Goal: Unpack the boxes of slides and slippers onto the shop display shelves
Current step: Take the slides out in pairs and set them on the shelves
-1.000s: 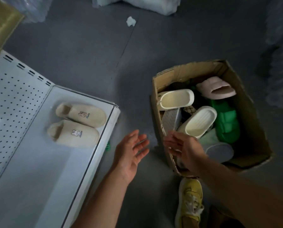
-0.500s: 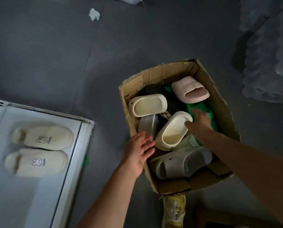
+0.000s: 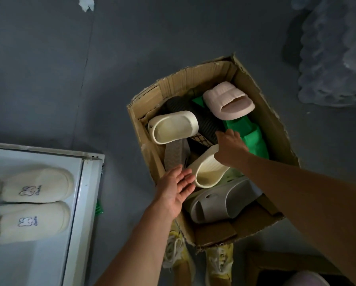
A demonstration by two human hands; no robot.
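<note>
On the white shelf [image 3: 78, 203] at left lie two cream slippers [image 3: 31, 185] with embroidered rabbit logos, their lettering unreadable. The cardboard box [image 3: 261, 112] holds cream, grey, black, green and pink slides. The left hand [image 3: 176, 189] hovers wide, palm up, at the box's edge; the right hand [image 3: 231, 148] rests on a cream slide [image 3: 207, 172], its grip hidden.

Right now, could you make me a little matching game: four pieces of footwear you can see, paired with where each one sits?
Things:
1. pink slide
2. green slide
3. grey slide
4. bunny slippers

Places:
A. on the white shelf
B. far corner of the cardboard box
C. near end of the box
D. beside the right hand

Pairs: 1-B, 2-D, 3-C, 4-A
</note>
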